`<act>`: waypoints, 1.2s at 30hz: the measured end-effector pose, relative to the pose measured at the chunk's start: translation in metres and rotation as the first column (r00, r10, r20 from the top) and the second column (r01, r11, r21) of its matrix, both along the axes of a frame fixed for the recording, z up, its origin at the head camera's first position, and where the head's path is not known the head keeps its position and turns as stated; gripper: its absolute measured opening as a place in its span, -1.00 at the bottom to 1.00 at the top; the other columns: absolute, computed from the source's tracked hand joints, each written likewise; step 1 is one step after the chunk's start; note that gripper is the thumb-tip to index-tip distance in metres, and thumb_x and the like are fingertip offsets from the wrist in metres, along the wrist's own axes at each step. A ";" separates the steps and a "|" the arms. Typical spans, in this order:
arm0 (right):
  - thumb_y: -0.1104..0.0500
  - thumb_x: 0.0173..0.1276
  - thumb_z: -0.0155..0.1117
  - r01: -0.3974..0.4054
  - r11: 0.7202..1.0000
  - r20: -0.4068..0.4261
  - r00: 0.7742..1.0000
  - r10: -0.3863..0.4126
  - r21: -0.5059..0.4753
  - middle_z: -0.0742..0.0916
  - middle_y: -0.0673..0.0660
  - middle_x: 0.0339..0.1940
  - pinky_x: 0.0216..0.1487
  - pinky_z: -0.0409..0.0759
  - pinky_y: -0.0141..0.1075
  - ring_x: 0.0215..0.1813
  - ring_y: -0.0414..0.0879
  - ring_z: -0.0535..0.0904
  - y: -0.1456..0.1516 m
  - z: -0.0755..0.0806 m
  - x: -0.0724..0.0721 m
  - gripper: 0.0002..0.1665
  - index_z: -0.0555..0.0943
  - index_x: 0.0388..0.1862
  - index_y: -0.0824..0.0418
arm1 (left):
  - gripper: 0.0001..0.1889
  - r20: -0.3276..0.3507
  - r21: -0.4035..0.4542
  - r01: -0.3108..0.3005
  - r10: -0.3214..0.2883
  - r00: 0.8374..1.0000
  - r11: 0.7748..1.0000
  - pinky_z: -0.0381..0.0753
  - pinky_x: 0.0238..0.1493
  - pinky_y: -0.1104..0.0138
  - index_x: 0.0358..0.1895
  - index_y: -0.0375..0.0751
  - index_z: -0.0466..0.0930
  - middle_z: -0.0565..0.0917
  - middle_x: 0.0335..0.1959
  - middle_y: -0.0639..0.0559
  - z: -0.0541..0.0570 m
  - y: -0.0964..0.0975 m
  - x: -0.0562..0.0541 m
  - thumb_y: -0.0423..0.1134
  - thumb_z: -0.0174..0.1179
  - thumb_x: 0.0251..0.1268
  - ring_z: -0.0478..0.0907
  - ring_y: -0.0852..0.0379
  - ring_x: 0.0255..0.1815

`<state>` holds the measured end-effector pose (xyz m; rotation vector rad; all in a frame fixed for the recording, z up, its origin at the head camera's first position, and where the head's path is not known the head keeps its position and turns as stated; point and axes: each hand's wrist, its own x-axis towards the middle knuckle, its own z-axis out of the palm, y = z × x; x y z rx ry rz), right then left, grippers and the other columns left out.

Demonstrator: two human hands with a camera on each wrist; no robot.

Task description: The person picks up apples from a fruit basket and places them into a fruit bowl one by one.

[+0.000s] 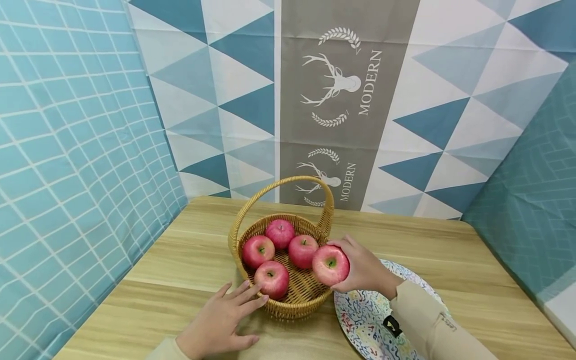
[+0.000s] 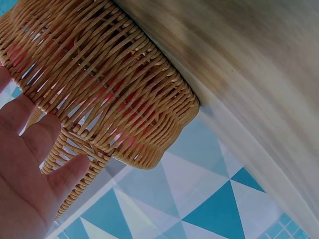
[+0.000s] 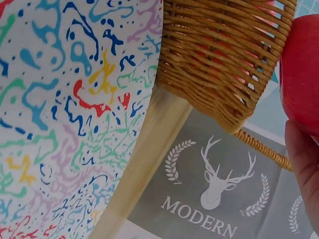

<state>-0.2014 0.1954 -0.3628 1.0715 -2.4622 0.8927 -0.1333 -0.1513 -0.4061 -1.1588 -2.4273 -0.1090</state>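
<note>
My right hand (image 1: pixel 360 263) grips a red apple (image 1: pixel 330 265) over the right rim of a wicker basket (image 1: pixel 301 306). In the right wrist view that apple (image 3: pixel 303 74) appears at the right edge, with fingers against its side. Several other red apples lie inside the basket, one of them the front apple (image 1: pixel 272 279) close to the left rim. My left hand (image 1: pixel 220 320) rests its spread fingertips on the basket's front left rim. From the left wrist view, the left hand's fingers (image 2: pixel 42 137) lie along the woven rim, and red shows through the weave.
A round plate (image 1: pixel 355 320) with a colourful squiggle pattern lies right of the basket, partly under my right forearm. The basket's tall arched handle (image 1: pixel 279 184) rises at the back. The wooden table (image 1: pixel 180 280) ends at patterned cloth walls behind and at both sides.
</note>
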 end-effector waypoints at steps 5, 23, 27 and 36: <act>0.06 -0.38 0.61 0.034 0.999 -0.030 0.999 -0.033 0.023 0.51 -0.02 -0.14 -0.24 0.61 -0.30 -0.23 -0.20 0.52 0.004 0.002 0.000 -0.06 0.49 0.12 0.22 | -0.35 -0.017 0.003 0.002 -0.002 1.000 1.000 0.52 -0.06 -0.14 0.16 0.00 0.58 0.57 0.19 -0.04 -0.002 -0.001 -0.001 0.26 0.29 0.00 0.51 -0.07 0.19; 0.06 -0.37 0.66 0.128 0.990 -0.033 0.992 -0.126 0.057 0.55 -0.02 -0.15 -0.25 0.62 -0.34 -0.21 -0.21 0.52 0.027 0.011 0.004 -0.06 0.51 0.11 0.21 | -0.33 -0.007 0.011 0.010 -0.010 1.000 1.000 0.52 -0.07 -0.14 0.18 0.00 0.56 0.56 0.21 -0.04 -0.003 -0.003 -0.003 0.23 0.32 -0.04 0.51 -0.09 0.19; 0.09 -0.37 0.67 0.140 0.990 -0.015 0.990 -0.139 0.027 0.54 -0.03 -0.17 -0.27 0.63 -0.32 -0.22 -0.20 0.52 0.035 0.008 0.006 -0.06 0.50 0.12 0.22 | -0.33 -0.017 0.011 0.016 -0.016 1.000 1.000 0.52 -0.08 -0.14 0.17 -0.01 0.57 0.57 0.20 -0.03 -0.003 -0.003 -0.003 0.22 0.34 -0.06 0.51 -0.09 0.19; 0.13 -0.38 0.67 0.190 0.982 -0.001 0.982 -0.190 -0.004 0.54 0.00 -0.18 -0.33 0.62 -0.34 -0.24 -0.17 0.52 0.050 -0.005 0.008 -0.05 0.48 0.11 0.25 | -0.34 0.003 0.004 0.017 -0.017 1.000 1.000 0.50 -0.05 -0.15 0.16 -0.01 0.57 0.55 0.21 -0.04 -0.003 -0.004 -0.003 0.23 0.31 -0.02 0.51 -0.10 0.19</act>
